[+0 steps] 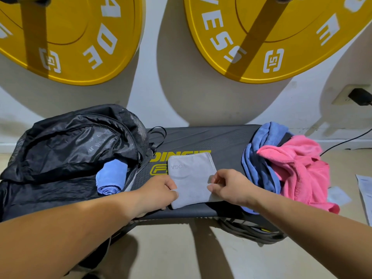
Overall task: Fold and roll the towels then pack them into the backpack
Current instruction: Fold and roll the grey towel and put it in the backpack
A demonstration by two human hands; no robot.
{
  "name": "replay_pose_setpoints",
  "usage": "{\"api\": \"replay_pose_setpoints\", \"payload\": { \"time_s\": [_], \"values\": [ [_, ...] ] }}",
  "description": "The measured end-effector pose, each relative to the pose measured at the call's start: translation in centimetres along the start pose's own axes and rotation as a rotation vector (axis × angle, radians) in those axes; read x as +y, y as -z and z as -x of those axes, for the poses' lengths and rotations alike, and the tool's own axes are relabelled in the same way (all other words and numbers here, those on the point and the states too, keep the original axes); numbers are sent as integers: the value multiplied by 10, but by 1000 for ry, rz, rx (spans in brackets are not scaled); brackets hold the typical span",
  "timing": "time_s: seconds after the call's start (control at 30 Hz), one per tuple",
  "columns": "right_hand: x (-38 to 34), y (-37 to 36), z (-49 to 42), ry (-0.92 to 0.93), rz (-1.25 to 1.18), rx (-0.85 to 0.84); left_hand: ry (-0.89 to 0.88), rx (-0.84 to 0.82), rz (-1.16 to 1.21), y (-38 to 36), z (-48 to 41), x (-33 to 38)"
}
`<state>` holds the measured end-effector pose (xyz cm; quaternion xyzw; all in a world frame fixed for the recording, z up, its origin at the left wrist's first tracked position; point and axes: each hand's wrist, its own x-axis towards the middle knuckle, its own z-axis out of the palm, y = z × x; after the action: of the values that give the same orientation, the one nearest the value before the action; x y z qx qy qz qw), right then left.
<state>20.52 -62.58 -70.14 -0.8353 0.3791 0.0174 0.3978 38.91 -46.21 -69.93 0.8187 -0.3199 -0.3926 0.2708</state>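
The grip of the left hand (162,188) closes on the left edge of the grey towel (191,178), fingers curled at the hem. The grip of the right hand (229,186) pinches the right edge between thumb and fingertips. The towel lies flat at the centre of the frame on the bench (221,141), folded into a neat rectangle. It has a stitched border along its far and right sides and faint pale lettering near the upper left corner, too washed out to read surely. Its near left corner is partly covered by the left hand, and how many layers it has cannot be told.

The towel hides part of the bench's yellow printing. The near edge of the bench is crossed by both forearms.

At the left of the frame the black backpack (70,148) lies on the bench with its zip open and flap thrown back. In its mouth sits a rolled blue towel (111,178), its spiral end facing the camera; the rest of the interior is dark and unreadable. At the right end of the bench a loose blue towel (261,158) is heaped under a crumpled pink towel (302,168), which spills over the edge.

Two yellow weight plates (70,37) hang on the wall in the upper corners, cut off by the frame. Papers (364,190) show at the right edge.
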Motion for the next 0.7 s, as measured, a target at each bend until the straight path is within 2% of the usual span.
{"api": "replay_pose_setpoints", "payload": {
  "time_s": [0.07,0.13,0.2,0.23,0.33,0.43,0.5,0.57,0.7],
  "values": [
    [0,0,-3,-29,4,55,-160,137,-232,1,-5,-4],
    [0,2,-6,-31,26,65,-434,215,-520,5,-3,-7],
    [0,1,-7,37,146,97,-722,167,-789,4,3,-7],
    [1,0,-7,138,263,165,-786,136,-875,2,9,-6],
    [7,-9,-7,576,587,350,-731,93,-981,-3,19,-3],
    [18,-9,-5,743,766,299,-632,89,-1010,-3,19,0],
    [23,-7,-5,712,877,237,-575,80,-945,-3,15,-1],
    [22,-7,-5,629,860,211,-516,81,-849,-4,8,-5],
    [1,0,-5,331,501,71,-355,86,-448,3,0,-3]
  ]
}}
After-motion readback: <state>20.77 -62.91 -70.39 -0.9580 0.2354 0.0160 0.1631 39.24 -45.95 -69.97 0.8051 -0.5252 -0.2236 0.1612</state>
